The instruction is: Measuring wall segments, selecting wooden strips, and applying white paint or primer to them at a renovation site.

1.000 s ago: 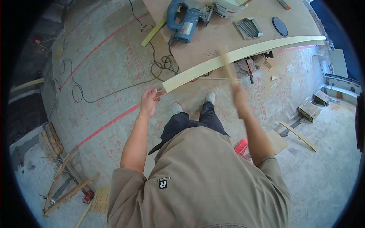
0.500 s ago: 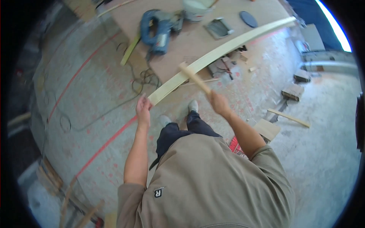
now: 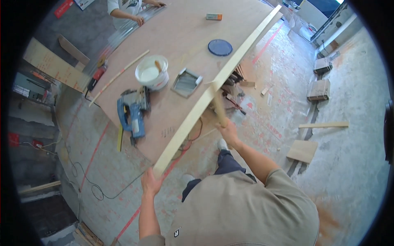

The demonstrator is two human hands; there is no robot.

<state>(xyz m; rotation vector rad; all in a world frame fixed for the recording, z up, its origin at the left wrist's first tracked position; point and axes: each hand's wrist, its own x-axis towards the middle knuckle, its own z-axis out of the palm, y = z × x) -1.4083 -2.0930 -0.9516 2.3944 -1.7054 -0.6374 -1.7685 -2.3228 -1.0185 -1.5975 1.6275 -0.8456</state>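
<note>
A long pale wooden strip [image 3: 189, 126] runs slantwise from my left hand up along the right edge of the worktable. My left hand [image 3: 151, 182] is closed round its near end. My right hand [image 3: 228, 133] grips a short wooden stick [image 3: 219, 108], slightly blurred. The stick's upper end overlaps the strip near its middle; whether it is fixed to the strip I cannot tell. On the table, left of the strip, are a blue power saw [image 3: 133, 117], a white bucket [image 3: 152, 73] holding a wooden-handled tool, and a grey tray [image 3: 186, 83].
The worktable [image 3: 180, 39] also bears a round blue lid [image 3: 220, 47], a small box [image 3: 214, 17] and a thin stick [image 3: 119, 78]. A co-worker's hands [image 3: 140, 20] rest on clear sheeting at its far left edge. Blocks [image 3: 319, 90], a board [image 3: 302, 151] and cables [image 3: 98, 192] lie on the floor.
My view has shifted up and left, bringing more of the table and the co-worker in. The strip now points more steeply away from me. Both hands keep their holds.
</note>
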